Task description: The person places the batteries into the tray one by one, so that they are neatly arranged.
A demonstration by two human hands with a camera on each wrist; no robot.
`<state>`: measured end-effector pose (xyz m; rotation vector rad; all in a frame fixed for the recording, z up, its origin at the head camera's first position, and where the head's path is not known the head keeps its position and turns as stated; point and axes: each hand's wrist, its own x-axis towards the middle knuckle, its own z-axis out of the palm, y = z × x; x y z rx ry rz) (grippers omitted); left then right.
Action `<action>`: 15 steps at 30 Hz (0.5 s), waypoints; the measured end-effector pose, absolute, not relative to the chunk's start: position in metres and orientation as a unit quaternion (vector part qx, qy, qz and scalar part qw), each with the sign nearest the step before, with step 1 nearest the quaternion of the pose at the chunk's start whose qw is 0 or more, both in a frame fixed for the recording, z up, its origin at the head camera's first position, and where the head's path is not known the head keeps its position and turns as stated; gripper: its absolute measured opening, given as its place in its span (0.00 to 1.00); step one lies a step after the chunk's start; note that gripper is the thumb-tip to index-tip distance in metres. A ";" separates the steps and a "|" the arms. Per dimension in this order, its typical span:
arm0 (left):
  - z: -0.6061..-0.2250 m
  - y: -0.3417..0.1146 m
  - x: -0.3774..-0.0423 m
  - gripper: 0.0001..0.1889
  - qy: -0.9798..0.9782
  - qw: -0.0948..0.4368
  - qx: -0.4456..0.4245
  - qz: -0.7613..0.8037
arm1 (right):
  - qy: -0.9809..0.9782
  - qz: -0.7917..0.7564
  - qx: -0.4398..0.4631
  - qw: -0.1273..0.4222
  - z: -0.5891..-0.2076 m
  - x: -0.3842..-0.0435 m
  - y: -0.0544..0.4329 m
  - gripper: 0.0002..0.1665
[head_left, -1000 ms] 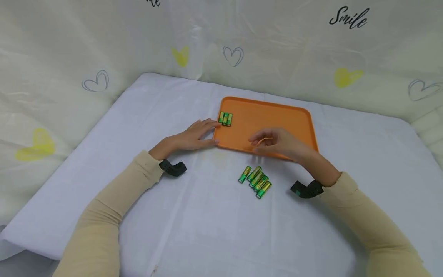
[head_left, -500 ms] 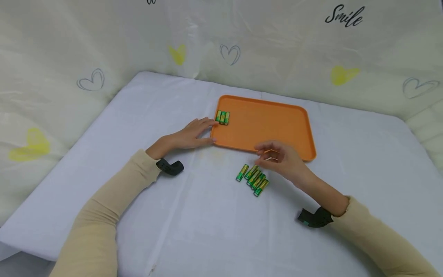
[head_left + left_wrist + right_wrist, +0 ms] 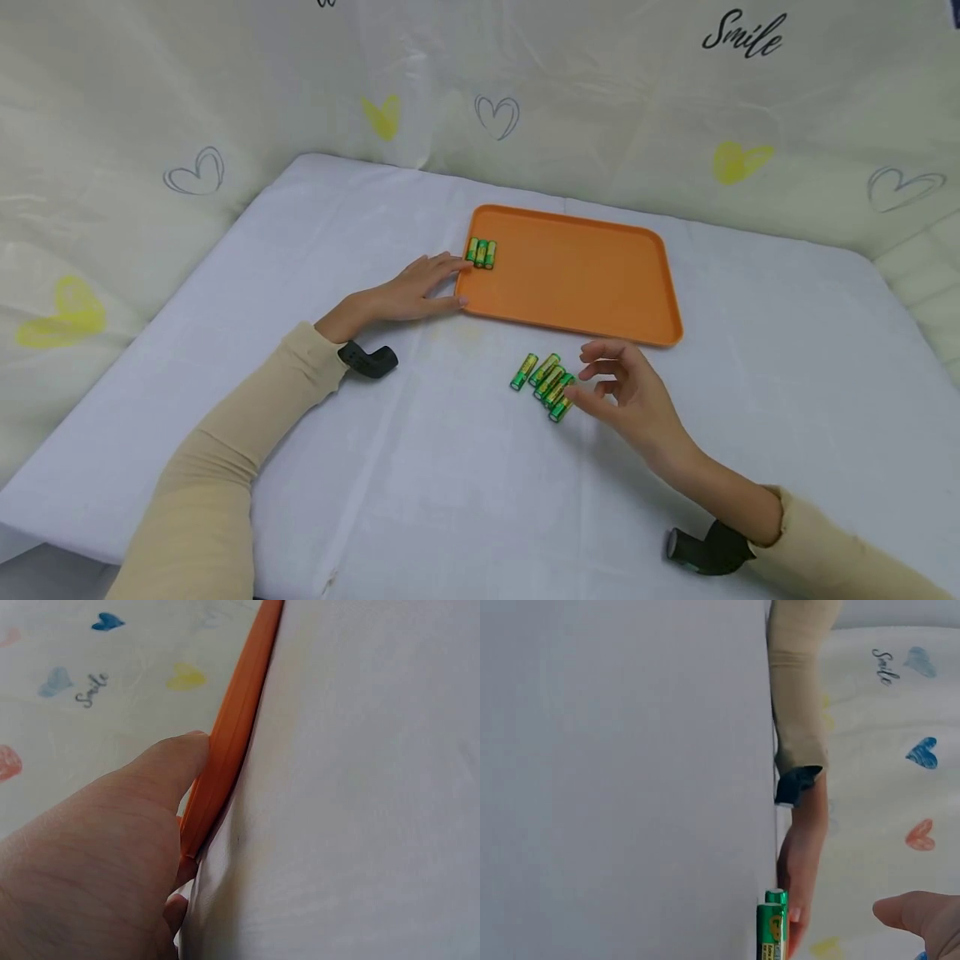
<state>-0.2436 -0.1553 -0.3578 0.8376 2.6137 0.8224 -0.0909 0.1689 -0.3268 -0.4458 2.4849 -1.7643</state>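
Orange and smooth, a shallow rectangular tray (image 3: pixel 577 275) with rounded corners rests on the wrinkled white cloth of the table (image 3: pixel 412 483), three slim green-and-gold batteries (image 3: pixel 481 254) lying side by side against its left edge. The left hand (image 3: pixel 408 289) touches the tray's rim there, fingers extended and thumb spread apart. Near the tray's front edge, five more glossy cylindrical batteries (image 3: pixel 550 382) lie on the cloth in a slanting row, the right hand (image 3: pixel 633 400) just beside them, its fingers loosely bent, thumb apart, gripping nothing.
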 end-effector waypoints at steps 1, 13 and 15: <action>-0.358 -0.155 -0.244 0.36 0.904 0.137 0.290 0.284 | 0.807 -0.575 -0.132 0.033 -0.327 -0.088 0.169 0.27; -0.360 -0.153 -0.244 0.36 0.904 0.137 0.289 0.283 | 0.808 -0.583 -0.009 0.091 -0.341 -0.070 0.176 0.36; -0.359 -0.153 -0.244 0.36 0.903 0.138 0.290 0.284 | 0.817 -0.570 -0.006 0.091 -0.344 -0.070 0.176 0.36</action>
